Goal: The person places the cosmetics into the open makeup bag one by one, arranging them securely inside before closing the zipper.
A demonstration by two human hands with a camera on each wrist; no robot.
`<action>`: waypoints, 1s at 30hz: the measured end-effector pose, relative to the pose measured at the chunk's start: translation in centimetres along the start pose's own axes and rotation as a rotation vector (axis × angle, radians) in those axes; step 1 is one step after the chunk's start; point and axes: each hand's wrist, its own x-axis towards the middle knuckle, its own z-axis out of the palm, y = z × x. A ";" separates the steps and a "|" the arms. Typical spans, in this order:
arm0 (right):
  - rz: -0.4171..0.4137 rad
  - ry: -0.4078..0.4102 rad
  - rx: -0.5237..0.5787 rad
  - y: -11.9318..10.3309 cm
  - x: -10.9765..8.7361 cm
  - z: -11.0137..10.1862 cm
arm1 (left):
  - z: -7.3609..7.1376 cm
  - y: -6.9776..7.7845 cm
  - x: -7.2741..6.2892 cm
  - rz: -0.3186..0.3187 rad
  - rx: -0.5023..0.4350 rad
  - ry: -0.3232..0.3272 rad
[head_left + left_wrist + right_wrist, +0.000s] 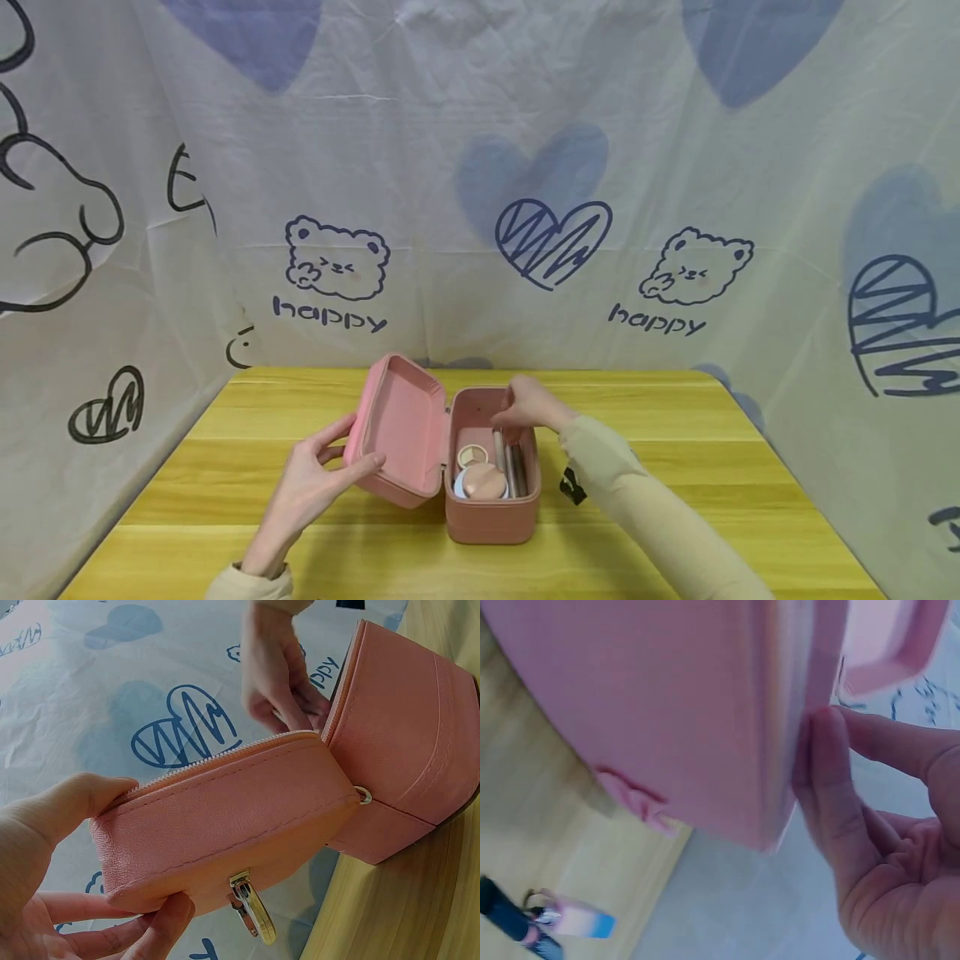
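A pink zippered cosmetic case (491,523) stands on the table with its lid (401,433) swung out to the left. My left hand (311,475) grips the lid's outer end, thumb on the rim and fingers underneath, as the left wrist view shows. A gold clasp (253,906) hangs from the lid. My right hand (534,406) reaches over the far right rim, fingers dipping inside above a slim stick (499,450). Its thumb and fingertips come together; whether they hold anything is hidden. A round compact (483,482) and a small three-colour palette (472,456) lie inside the case, beside several slim tubes (516,471).
On the wooden table (360,554), right of the case and partly under my right forearm, lies a small black object (572,486). The right wrist view shows a dark tube (506,911) and a pink-and-blue item (581,919) there. A printed cloth (450,317) hangs behind.
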 end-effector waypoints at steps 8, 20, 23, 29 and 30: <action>-0.028 0.286 0.277 3.6 -2.0 -0.1 | 0.0 0.1 0.0 0.000 -0.001 -0.001; -0.210 0.854 0.402 8.9 -3.3 1.7 | 0.1 0.0 0.0 -0.011 0.010 0.002; -0.172 0.922 0.350 10.1 -3.3 1.8 | 0.1 -0.1 -0.1 -0.011 0.004 0.001; -0.061 0.903 0.263 11.9 -3.7 1.7 | 0.1 0.0 -0.1 -0.005 0.006 0.003; -0.040 0.887 0.247 12.1 -3.8 1.7 | 0.1 0.0 -0.1 -0.005 0.007 0.005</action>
